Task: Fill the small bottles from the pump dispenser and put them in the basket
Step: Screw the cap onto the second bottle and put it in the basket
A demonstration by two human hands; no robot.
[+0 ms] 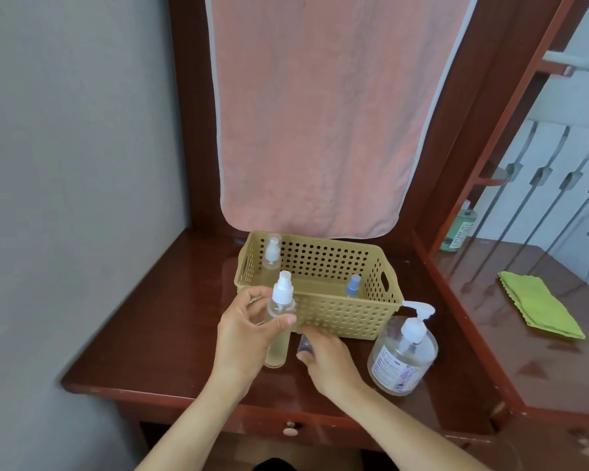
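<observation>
Open tabletop (157, 317) left of basket (320, 312), basket middle free between far-left bottle (272, 256) and blue-capped bottle (353, 286), pump dispenser (403, 355) crowding near-right corner

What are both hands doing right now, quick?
Left hand: holding the spray bottle upright in front of the basket.
Right hand: pinching a small clear piece, maybe a cap; too blurred to name.

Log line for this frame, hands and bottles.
left hand: holds spray bottle upright before basket | right hand: pinches small clear item, blurred | basket: capped bottle, blue-topped bottle inside | pump dispenser: right of basket
</observation>
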